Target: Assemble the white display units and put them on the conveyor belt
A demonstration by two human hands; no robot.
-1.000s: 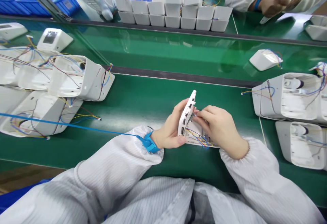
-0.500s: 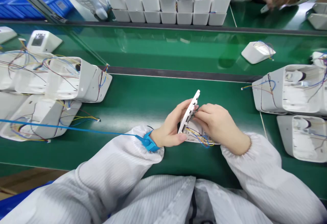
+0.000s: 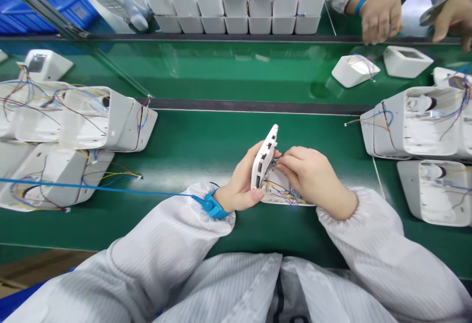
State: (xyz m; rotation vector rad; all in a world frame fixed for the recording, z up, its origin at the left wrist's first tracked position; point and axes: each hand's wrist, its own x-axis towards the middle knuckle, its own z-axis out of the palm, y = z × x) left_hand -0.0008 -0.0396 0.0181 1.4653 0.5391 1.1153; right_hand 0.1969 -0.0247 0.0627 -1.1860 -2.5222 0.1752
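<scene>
White panel (image 3: 264,160), one, tilted; one o'clock of my left hand (image 3: 241,185), fingers closed on it. Wired shell (image 3: 277,179): panel's five o'clock. Right hand (image 3: 313,178): fingers bent, grip I cannot tell.

Housings (image 3: 127,129) at left, casings (image 3: 385,138) at right, wires (image 3: 283,191) between, seemingly inside a shell (image 3: 279,178)

Open white housings (image 3: 127,129) crowd the left of the green bench (image 3: 191,136), loose coloured wires trailing over them. More open housings (image 3: 379,136) sit at the right. Past a dark strip (image 3: 239,104) lie a wired white casing (image 3: 348,72) and a windowed one (image 3: 393,65), side by side. Farther back are stacked white boxes (image 3: 236,13), with blue bins (image 3: 40,15) at upper left.
</scene>
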